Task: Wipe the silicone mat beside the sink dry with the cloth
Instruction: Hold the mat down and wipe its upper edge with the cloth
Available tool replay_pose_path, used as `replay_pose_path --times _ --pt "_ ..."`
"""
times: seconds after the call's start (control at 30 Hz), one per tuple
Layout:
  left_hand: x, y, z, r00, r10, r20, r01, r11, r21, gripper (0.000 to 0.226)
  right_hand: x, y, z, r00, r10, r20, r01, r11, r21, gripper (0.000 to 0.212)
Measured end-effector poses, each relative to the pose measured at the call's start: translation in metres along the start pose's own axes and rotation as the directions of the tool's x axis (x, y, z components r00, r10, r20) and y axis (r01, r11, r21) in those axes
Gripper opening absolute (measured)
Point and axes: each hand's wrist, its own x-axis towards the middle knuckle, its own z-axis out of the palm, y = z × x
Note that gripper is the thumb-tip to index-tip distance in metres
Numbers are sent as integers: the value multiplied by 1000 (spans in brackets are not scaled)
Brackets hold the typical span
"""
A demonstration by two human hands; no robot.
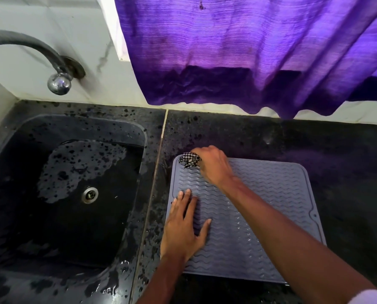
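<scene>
- Fingers of the right hand [212,165] curled tight around a bunched black-and-white checked cloth [189,160]; cloth pressed onto the far left corner of the silicone mat [271,205].
- Left hand [183,227] flat, palm down, fingers extended and slightly spread, thumb out to the side — holding nothing, resting on the mat's left part near its left edge.
- Right forearm crosses the mat diagonally from lower right to the far left corner.
- Mat: grey, square with rounded corners, wavy ridged surface, raised border. Lies flat on the black speckled countertop [336,154], just beside the sink [25,137] — a pale joint line in the counter runs between them.
- Small glints on the mat ridges; water or reflection, cannot tell.
- Sink: dark basin, metal drain [90,194] at the bottom, wet patches and droplets on floor and rim.
- Metal tap [51,60] mounted on the white wall above the sink's far edge.
- Purple curtain [249,51] hangs over the wall behind the mat, its hem just above the counter.
</scene>
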Motion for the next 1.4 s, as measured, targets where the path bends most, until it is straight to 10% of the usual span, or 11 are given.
replay_pose_path --times 0.5,1.0,1.4 --pt "0 2 -4 1000 -19 16 19 1000 -23 70 18 -11 -12 995 48 89 -41 996 -79 33" --pt "0 0 -3 999 7 -39 -10 998 -62 68 -7 17 -38 978 202 52 -200 838 508 32" --pt "0 0 -4 999 18 -36 -20 998 -56 70 -117 180 -95 930 367 -13 -365 929 65 34"
